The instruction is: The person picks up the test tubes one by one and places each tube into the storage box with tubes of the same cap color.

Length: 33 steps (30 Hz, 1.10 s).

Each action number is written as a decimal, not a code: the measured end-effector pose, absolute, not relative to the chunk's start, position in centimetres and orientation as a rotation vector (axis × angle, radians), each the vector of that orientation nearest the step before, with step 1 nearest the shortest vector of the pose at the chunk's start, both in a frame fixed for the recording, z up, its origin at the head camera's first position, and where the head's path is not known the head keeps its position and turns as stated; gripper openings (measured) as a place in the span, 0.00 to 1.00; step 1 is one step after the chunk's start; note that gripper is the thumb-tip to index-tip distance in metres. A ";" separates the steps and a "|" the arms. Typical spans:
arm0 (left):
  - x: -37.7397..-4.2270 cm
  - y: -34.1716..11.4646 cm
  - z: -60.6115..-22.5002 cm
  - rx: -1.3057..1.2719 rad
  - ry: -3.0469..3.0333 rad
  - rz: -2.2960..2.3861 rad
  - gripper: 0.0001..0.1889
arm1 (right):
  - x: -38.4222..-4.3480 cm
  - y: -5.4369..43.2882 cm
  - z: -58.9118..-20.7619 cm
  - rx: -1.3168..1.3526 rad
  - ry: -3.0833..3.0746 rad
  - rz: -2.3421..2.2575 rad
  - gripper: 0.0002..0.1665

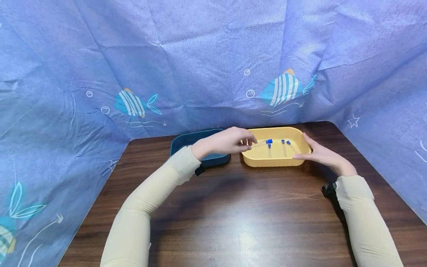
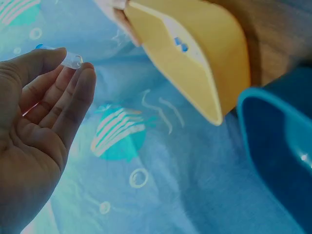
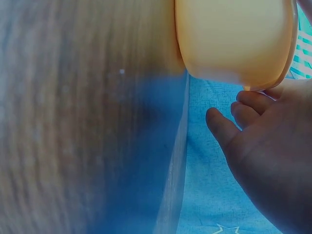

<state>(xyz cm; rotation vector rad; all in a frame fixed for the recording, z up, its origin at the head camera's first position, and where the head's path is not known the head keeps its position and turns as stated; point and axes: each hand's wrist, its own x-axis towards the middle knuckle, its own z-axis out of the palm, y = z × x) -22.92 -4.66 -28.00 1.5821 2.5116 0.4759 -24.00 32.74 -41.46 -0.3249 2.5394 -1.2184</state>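
In the head view my left hand (image 1: 230,140) reaches over the left end of a yellow tray (image 1: 273,163). Its thumb and fingertips pinch a clear tube with a blue cap (image 1: 260,144); the left wrist view shows the tube (image 2: 73,60) between thumb and fingers. Three more clear blue-capped tubes (image 1: 284,149) lie inside the yellow tray. My right hand (image 1: 323,155) holds the tray's right end, thumb at the front rim and fingers toward the back corner. From the right wrist, curled fingers (image 3: 256,101) show right at the tray's rim.
A dark blue tray (image 1: 218,161) stands left of the yellow one, partly hidden behind my left hand and wrist. Both are near the back edge of the brown wooden table (image 1: 213,207). A blue fish-print cloth (image 1: 200,66) hangs behind and at the sides.
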 end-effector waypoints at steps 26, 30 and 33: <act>-27.4 -2.6 -24.8 1.083 2.605 0.998 0.16 | -24.1 32.6 -41.7 -0.302 2.513 -1.271 0.69; -28.5 -1.8 -24.6 1.000 2.603 1.048 0.15 | -24.0 32.7 -41.5 -0.309 2.516 -1.272 0.69; -29.4 -1.2 -24.6 0.956 2.620 1.047 0.16 | -24.0 32.6 -41.5 -0.316 2.508 -1.276 0.69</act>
